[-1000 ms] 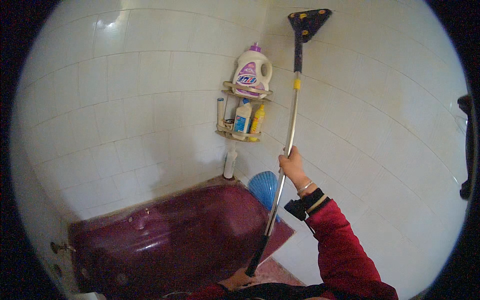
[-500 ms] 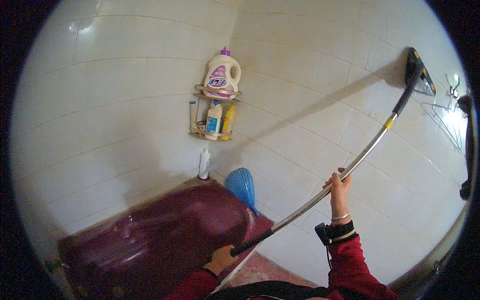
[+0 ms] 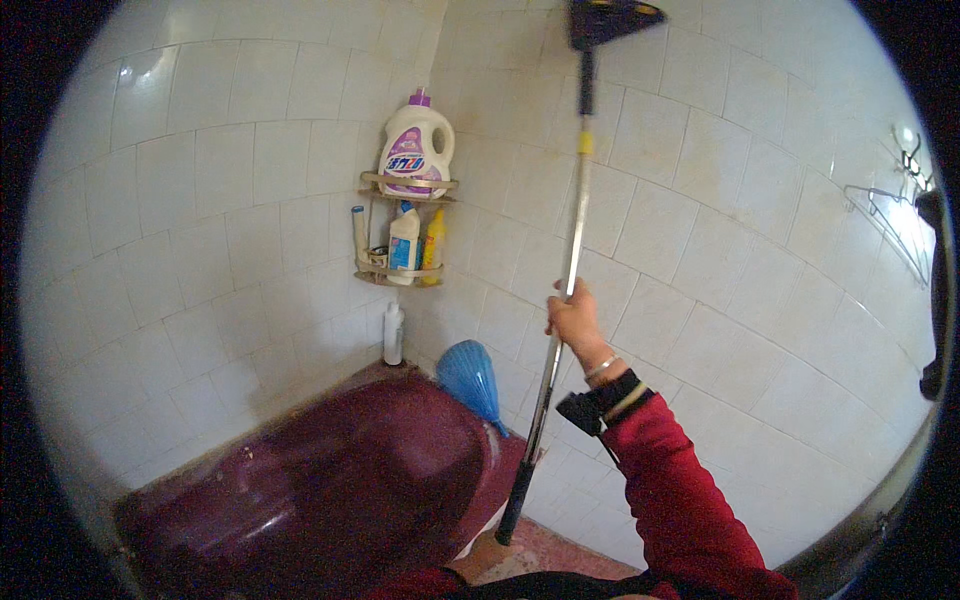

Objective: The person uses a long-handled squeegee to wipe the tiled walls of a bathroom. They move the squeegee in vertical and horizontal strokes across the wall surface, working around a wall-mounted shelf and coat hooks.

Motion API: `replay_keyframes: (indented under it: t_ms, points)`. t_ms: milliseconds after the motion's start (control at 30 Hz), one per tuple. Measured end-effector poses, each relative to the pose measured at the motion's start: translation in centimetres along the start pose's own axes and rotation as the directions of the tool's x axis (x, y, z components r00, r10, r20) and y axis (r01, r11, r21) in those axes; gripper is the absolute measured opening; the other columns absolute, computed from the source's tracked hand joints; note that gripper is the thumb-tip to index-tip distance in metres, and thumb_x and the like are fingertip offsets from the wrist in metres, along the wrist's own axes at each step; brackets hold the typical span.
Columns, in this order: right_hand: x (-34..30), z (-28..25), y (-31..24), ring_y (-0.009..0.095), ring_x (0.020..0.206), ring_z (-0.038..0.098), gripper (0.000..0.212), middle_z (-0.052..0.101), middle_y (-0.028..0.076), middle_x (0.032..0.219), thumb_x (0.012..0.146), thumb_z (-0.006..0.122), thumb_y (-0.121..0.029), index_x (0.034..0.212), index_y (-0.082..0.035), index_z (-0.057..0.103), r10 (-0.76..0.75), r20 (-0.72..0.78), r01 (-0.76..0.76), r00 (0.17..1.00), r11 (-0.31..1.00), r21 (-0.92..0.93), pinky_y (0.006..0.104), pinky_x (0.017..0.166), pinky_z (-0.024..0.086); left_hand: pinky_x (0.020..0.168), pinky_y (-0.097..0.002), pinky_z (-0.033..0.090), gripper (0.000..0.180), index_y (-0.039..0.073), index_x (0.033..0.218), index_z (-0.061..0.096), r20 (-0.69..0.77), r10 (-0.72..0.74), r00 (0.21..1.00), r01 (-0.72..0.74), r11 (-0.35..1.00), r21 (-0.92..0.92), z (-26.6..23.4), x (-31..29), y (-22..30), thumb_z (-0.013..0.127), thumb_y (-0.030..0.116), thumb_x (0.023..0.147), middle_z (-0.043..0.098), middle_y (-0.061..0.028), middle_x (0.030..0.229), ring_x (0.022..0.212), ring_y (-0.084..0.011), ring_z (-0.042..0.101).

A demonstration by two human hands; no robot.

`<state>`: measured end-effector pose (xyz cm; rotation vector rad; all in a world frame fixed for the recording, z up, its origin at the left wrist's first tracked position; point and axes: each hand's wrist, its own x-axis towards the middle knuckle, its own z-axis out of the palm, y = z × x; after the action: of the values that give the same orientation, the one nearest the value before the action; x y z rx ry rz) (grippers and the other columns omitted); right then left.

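A long-handled mop runs steeply upward in front of the tiled wall, its silver pole yellow-banded near the top. The dark triangular mop head is high up, partly cut by the upper edge of view; whether it touches the tiles I cannot tell. My right hand is closed round the middle of the pole. Lower down, my left hand grips the black end of the handle, its fingers mostly hidden. My right wrist carries a bracelet and a black strapped device.
A dark red bathtub fills the lower left. By its far corner are a white bottle and a blue bundle. A corner rack holds a detergent jug and several bottles. Wire hangers hang at right.
The mop head has swung left and upward across the wall, so the pole is steeper. My right hand has moved left and up with it; my left hand has shifted slightly right and down.
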<state>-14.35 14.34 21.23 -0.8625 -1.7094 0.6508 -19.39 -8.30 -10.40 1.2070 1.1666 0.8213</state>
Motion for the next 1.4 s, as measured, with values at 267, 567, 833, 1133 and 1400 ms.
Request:
replay_keyframes:
  t_ms: [267,567,833,1133,1400]
  points:
    - [-4.8,7.5,5.5,0.022,0.045,0.053,0.022,0.052,0.012,0.059,0.072,0.052,-0.009,0.089,0.001,0.044,-0.022,0.162,0.036,0.987,0.996,-0.087,0.0335,0.043,0.044,0.059,-0.0289,0.043,0.041,0.008,0.097,0.053,0.034,-0.339,0.940,0.341,0.935,-0.102,-2.2,-3.2,-8.4,0.066,0.032,0.066,0.057,-0.0048,0.074,0.065,-0.0179,0.053]
    - [-27.5,12.2,10.6,0.019,0.063,0.054,0.028,0.051,0.008,0.073,0.072,0.057,-0.013,0.093,-0.002,0.042,0.320,0.302,-0.355,0.898,0.932,0.069,0.0324,0.054,0.045,0.057,-0.0278,0.042,0.035,0.008,0.094,0.054,-0.093,-0.268,0.959,0.257,0.959,-0.119,-2.7,-9.2,-9.8,0.065,0.029,0.068,0.057,-0.0032,0.073,0.063,-0.0154,0.052]
    - [-11.0,13.3,5.0,0.025,0.050,0.055,0.022,0.053,0.014,0.058,0.074,0.055,-0.015,0.082,0.002,0.044,0.093,0.217,-0.111,0.972,0.991,0.070,0.0360,0.045,0.044,0.058,-0.0276,0.042,0.033,0.008,0.093,0.054,-0.009,0.002,1.000,-0.004,0.987,-0.159,-2.6,-10.0,-6.3,0.064,0.029,0.069,0.057,-0.0027,0.074,0.064,-0.0141,0.051]
    - [-8.6,12.6,2.2,0.017,0.043,0.052,0.020,0.050,0.007,0.056,0.077,0.054,-0.009,0.088,0.001,0.041,-0.054,0.168,0.045,0.984,0.997,0.057,0.0301,0.037,0.042,0.065,-0.0300,0.040,0.052,0.003,0.108,0.050,-0.039,-0.144,0.989,0.127,0.951,-0.281,-7.4,-12.5,-11.5,0.066,0.030,0.068,0.056,-0.0069,0.086,0.076,-0.0155,0.051]
    - [-19.7,8.2,-1.1,0.017,0.056,0.055,0.017,0.050,0.007,0.064,0.082,0.049,-0.005,0.094,0.000,0.038,0.121,0.418,-0.350,0.900,0.772,0.530,0.0298,0.053,0.047,0.084,-0.0356,0.036,0.066,0.001,0.117,0.042,-0.370,-0.376,0.850,0.464,0.867,0.183,-6.5,-22.5,-19.3,0.065,0.037,0.066,0.048,-0.0161,0.108,0.099,-0.0259,0.046]
